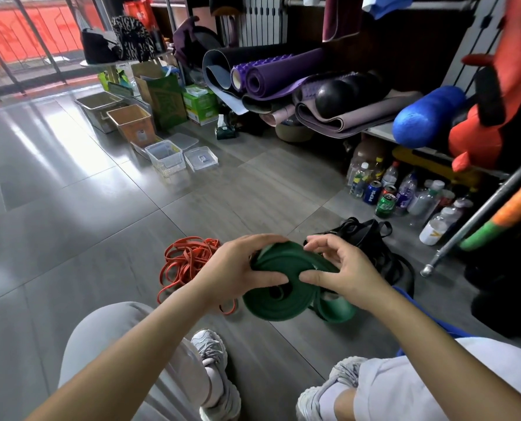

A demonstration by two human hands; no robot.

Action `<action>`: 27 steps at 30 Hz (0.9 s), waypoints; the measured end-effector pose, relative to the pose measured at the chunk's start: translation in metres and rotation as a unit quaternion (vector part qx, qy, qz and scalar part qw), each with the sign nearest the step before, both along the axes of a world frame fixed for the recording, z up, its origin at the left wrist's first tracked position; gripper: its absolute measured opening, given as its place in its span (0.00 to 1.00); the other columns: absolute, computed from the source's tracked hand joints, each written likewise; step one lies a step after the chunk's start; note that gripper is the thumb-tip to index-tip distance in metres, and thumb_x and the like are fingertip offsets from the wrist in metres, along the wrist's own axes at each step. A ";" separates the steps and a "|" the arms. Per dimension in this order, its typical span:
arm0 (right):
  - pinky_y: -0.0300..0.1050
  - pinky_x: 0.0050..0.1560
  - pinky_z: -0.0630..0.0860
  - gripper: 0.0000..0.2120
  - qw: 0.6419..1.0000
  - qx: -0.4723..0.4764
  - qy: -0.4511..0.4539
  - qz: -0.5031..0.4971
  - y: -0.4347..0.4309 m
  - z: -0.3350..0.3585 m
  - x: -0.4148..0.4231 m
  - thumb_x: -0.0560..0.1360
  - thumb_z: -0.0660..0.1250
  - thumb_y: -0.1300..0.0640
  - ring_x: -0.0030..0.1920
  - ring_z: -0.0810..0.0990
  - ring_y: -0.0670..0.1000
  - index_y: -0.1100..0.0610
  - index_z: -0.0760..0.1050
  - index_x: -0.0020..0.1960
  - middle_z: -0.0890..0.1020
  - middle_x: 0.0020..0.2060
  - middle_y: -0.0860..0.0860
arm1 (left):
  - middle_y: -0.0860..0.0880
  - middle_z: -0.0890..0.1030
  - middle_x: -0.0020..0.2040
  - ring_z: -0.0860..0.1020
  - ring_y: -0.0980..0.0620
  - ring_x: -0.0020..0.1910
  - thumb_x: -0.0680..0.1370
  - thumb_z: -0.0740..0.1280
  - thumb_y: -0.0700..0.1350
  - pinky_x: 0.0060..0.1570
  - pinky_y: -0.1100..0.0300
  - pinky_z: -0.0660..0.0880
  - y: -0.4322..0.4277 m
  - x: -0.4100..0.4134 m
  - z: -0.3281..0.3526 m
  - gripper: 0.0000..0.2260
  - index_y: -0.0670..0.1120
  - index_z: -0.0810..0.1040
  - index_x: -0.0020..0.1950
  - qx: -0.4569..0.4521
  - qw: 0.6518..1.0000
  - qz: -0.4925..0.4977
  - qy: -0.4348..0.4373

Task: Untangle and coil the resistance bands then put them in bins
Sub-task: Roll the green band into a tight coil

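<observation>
Left hand (238, 267), right hand (345, 267), both gripping green band (268, 309), forearms extended

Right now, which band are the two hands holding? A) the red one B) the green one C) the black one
B: the left hand and the right hand both grip the green band, while the red tangle and the black tangle lie on the floor.

1. Left hand (238, 265), right hand (347, 268) and the green band (277, 308) they grip: sharp, evenly lit.
2. Daylight comes from far ahead-left of the hands, through the railing (31, 41); brightest there.
3. Hard white glare on the glossy floor (49, 138) ahead-left.
4. Far right of the hands: dim, deep shadow.
5. Wide-angle bend at the edges, railing bars lean; orange object (520, 41) top right is blurred.
</observation>
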State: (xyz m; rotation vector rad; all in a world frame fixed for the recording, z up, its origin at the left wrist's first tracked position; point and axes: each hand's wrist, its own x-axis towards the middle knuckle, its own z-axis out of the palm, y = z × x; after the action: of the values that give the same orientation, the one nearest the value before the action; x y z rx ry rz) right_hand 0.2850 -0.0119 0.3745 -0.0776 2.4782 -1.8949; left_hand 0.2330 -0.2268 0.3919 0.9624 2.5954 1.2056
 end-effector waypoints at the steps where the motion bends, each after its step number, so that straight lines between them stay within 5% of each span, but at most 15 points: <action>1: 0.39 0.59 0.72 0.18 0.999 0.028 0.021 -0.023 0.001 0.000 0.001 0.64 0.78 0.61 0.57 0.77 0.43 0.46 0.78 0.49 0.74 0.55 0.44 | 0.60 0.80 0.55 0.78 0.62 0.52 0.67 0.77 0.53 0.55 0.57 0.76 -0.002 0.000 -0.002 0.24 0.62 0.75 0.61 0.034 0.999 0.015 -0.027; 3: 0.40 0.62 0.66 0.17 0.988 0.118 0.072 -0.064 0.000 -0.001 0.000 0.66 0.77 0.56 0.58 0.72 0.46 0.42 0.79 0.51 0.70 0.52 0.43 | 0.60 0.80 0.54 0.79 0.60 0.51 0.65 0.76 0.56 0.53 0.56 0.78 -0.002 -0.001 -0.006 0.24 0.63 0.75 0.59 0.084 0.994 0.043 -0.063; 6: 0.40 0.58 0.67 0.18 0.976 0.175 0.093 -0.092 -0.005 -0.003 -0.003 0.69 0.74 0.51 0.55 0.72 0.46 0.49 0.79 0.58 0.72 0.47 0.44 | 0.57 0.82 0.52 0.81 0.58 0.50 0.64 0.75 0.55 0.49 0.59 0.79 0.001 0.000 -0.013 0.25 0.58 0.76 0.60 0.154 0.980 0.080 -0.099; 13: 0.54 0.55 0.78 0.11 0.995 0.005 0.008 -0.095 -0.016 -0.011 -0.004 0.69 0.74 0.55 0.50 0.82 0.45 0.46 0.76 0.49 0.84 0.46 0.45 | 0.51 0.83 0.49 0.83 0.54 0.47 0.65 0.76 0.47 0.41 0.66 0.78 0.003 -0.007 -0.016 0.21 0.54 0.79 0.57 0.313 0.922 0.168 -0.155; 19: 0.44 0.46 0.78 0.21 0.979 0.138 0.041 -0.144 -0.031 0.003 -0.021 0.64 0.70 0.39 0.45 0.80 0.42 0.44 0.71 0.54 0.81 0.41 0.39 | 0.48 0.83 0.51 0.82 0.54 0.47 0.69 0.76 0.44 0.41 0.67 0.77 0.012 -0.018 -0.017 0.22 0.47 0.77 0.61 0.326 0.915 0.179 -0.157; 27: 0.47 0.42 0.76 0.20 0.948 0.271 0.007 -0.168 -0.027 0.013 -0.101 0.65 0.70 0.39 0.44 0.78 0.51 0.49 0.69 0.49 0.78 0.39 0.43 | 0.44 0.82 0.52 0.82 0.48 0.47 0.70 0.75 0.44 0.45 0.56 0.80 0.025 -0.077 -0.014 0.22 0.47 0.75 0.62 0.300 0.914 0.201 -0.185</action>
State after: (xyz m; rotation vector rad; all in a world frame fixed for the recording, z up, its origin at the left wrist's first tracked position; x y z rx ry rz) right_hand 0.1837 -0.0387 0.3879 0.3621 3.0757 -1.2086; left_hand 0.1558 -0.2021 0.3781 0.1926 2.2004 2.1231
